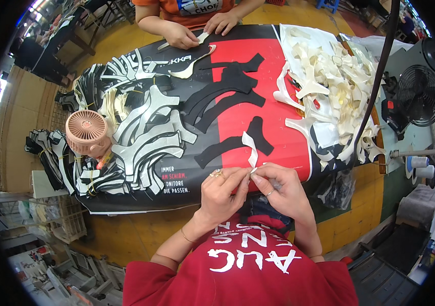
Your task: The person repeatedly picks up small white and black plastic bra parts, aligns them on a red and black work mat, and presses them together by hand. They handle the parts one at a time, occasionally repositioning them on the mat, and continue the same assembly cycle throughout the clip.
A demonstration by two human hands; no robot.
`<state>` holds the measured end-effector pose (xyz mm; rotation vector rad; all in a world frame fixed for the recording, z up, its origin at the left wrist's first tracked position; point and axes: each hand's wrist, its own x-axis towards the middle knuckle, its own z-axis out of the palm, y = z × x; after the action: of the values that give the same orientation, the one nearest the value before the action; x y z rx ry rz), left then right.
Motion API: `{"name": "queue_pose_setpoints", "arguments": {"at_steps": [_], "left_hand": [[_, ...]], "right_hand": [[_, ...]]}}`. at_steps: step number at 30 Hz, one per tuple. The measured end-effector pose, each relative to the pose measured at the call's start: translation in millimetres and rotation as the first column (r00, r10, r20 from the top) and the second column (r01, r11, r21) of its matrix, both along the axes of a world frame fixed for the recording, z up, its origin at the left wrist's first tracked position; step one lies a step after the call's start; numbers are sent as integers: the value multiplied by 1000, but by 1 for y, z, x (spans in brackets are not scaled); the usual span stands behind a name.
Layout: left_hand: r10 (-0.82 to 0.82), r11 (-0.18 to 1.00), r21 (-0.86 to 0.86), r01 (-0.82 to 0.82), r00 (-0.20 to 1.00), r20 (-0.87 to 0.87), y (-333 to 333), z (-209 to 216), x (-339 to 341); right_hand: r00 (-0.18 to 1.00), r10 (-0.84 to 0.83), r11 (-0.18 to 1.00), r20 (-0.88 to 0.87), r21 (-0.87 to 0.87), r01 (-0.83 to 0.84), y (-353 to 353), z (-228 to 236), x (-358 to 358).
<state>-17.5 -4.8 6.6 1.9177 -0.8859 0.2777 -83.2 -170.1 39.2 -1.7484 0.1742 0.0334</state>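
Note:
Both my hands meet at the table's near edge over a narrow white cut piece [250, 144], whose curled end rises above my fingers. My left hand [221, 194] pinches its lower end, and my right hand [282, 189] is closed on the same spot, fingertips touching the left ones. The part between the fingers is hidden. Just beyond lie several black curved cut pieces [261, 136] on a red and black printed sheet [277, 97]. To the left, grey-white Y-shaped pieces [148, 145] with dark edges lie in overlapping stacks.
Cream pieces [340, 86] form a loose heap at the right. A pink fan [87, 131] stands among tied bundles [49, 148] at the left. Across the table, a co-worker's hands [182, 36] handle a pale piece. A dark cable [380, 66] hangs at the right near a black fan [419, 95].

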Motion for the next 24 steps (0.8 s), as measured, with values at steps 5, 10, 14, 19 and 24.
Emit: {"name": "queue_pose_setpoints", "arguments": {"at_steps": [5,10,14,19,24], "left_hand": [[-41,998,48,40,999,33,1,0,2],[-36,999,16,37,999,-19,0,0,0],[-88,995,-71,75,975,-205,-1,1,-2],[-110,993,-84,86,932,-344,3,3,3],[-81,996,-47,72,966,-244,2,2,3]], "right_hand": [[1000,-25,997,10,-72,26,1,2,-1],[999,-38,994,28,-105,41,0,-2,1],[998,-48,993,34,-110,52,-1,-5,1],[998,-29,984,55,-177,39,3,-6,3],[1000,0,976,25,-219,6,4,-5,4]]}}
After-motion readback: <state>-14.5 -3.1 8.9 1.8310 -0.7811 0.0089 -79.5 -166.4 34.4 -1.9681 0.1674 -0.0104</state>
